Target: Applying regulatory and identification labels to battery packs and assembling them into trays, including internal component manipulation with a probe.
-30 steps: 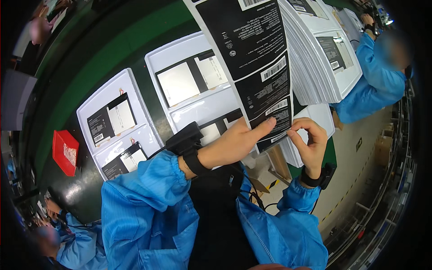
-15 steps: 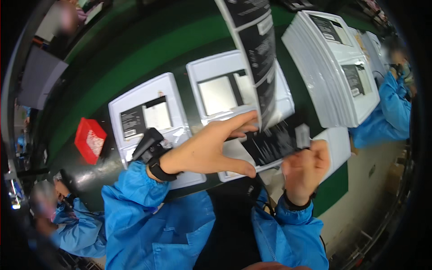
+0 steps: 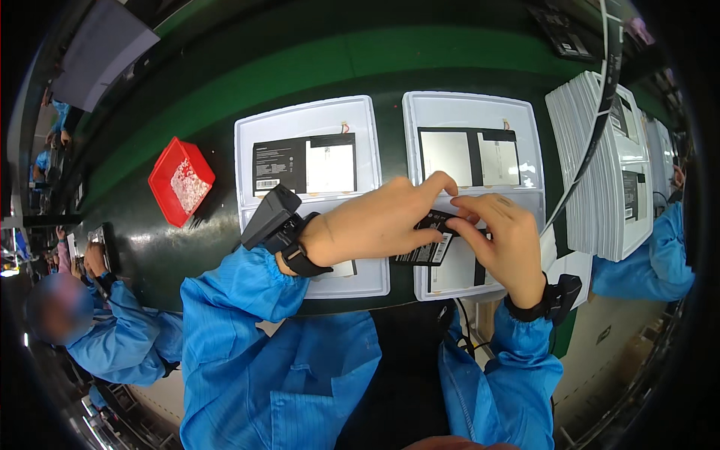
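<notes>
My left hand [image 3: 379, 217] and my right hand [image 3: 501, 236] meet over the right-hand white tray [image 3: 474, 103]. Between their fingers they hold a black printed label [image 3: 421, 256] with a white barcode patch, tilted above the tray. The right thumb presses on its upper edge, and part of it is hidden by the fingers. A long black label strip [image 3: 592, 146] seen nearly edge-on arches down behind my right hand. In the tray lies a flat white battery pack [image 3: 446, 157] with a black band and a short wire; another pack [image 3: 459, 279] is partly covered by the label and hands.
A second white tray [image 3: 304, 110] at left holds a pack with a black label [image 3: 279, 166]. Left of it stands a red bin [image 3: 180, 214] with white scraps. A tall stack of white trays [image 3: 589, 180] rises at right. Co-workers in blue sleeves [image 3: 120, 337] flank the table.
The long label strip has swung from the middle to the far right. My hands have come together, and a single black label is now between their fingers.
</notes>
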The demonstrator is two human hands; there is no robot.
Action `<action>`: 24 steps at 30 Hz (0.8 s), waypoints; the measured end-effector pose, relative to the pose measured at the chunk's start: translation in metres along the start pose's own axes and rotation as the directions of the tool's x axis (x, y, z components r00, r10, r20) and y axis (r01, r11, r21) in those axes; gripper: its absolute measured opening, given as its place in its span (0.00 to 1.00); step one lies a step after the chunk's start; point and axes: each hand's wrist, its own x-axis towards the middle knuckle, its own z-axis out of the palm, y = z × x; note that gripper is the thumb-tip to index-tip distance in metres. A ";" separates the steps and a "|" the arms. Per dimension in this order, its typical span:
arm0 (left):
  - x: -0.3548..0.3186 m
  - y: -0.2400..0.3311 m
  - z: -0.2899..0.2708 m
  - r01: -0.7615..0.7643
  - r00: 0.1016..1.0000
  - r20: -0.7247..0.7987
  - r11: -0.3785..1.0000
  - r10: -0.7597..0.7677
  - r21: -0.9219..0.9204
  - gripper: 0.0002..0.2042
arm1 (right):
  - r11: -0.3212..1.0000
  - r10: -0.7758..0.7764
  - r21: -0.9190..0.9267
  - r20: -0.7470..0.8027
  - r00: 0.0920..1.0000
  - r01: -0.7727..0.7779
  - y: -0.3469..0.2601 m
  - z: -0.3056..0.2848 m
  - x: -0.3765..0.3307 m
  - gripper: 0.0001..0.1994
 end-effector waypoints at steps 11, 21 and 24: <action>-0.003 -0.038 -0.029 0.025 0.903 -0.430 1.000 -0.021 0.004 0.36 | 0.793 0.489 0.446 -0.060 0.870 -0.414 0.038 0.011 0.018 0.09; 0.014 -0.086 -0.001 -0.103 0.829 -0.392 0.799 0.398 0.592 0.16 | 0.570 0.717 0.577 -0.003 0.697 -0.585 0.051 0.038 0.024 0.12; 0.011 -0.087 -0.002 -0.065 0.859 -0.376 0.802 0.349 0.594 0.17 | 0.575 0.721 0.560 -0.002 0.693 -0.597 0.050 0.038 0.026 0.12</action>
